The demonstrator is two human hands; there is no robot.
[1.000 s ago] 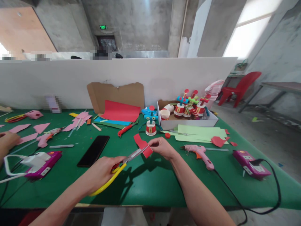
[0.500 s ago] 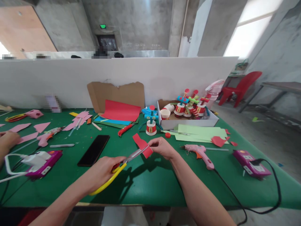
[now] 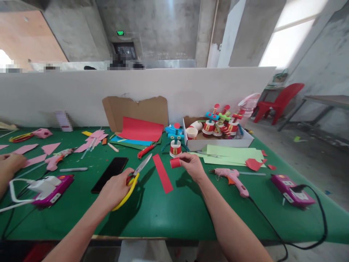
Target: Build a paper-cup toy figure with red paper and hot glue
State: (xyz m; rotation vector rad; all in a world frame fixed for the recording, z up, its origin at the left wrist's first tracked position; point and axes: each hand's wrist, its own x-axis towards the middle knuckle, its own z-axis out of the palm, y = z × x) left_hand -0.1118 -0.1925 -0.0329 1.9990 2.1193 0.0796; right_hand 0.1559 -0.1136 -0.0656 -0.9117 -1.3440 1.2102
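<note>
My left hand (image 3: 116, 189) grips the yellow handles of a pair of scissors (image 3: 135, 174), blades pointing up and away over the green table (image 3: 169, 214). A long red paper strip (image 3: 163, 173) lies flat on the table between my hands. My right hand (image 3: 192, 165) pinches a small red piece (image 3: 175, 162), curled into a short roll, just above the table. A small red-and-white cup figure (image 3: 175, 147) stands right behind it.
A black phone (image 3: 109, 169) lies left of the scissors. A pink glue gun (image 3: 231, 176) and a purple box with a cable (image 3: 290, 189) sit at right. A white box of finished figures (image 3: 218, 129), coloured sheets (image 3: 139, 129) and cardboard stand behind. Another person's hand (image 3: 11, 163) rests far left.
The cut is finished: the long red strip has dropped onto the table. My left hand drew the scissors back to the left, and my right hand lifted away holding the small red piece.
</note>
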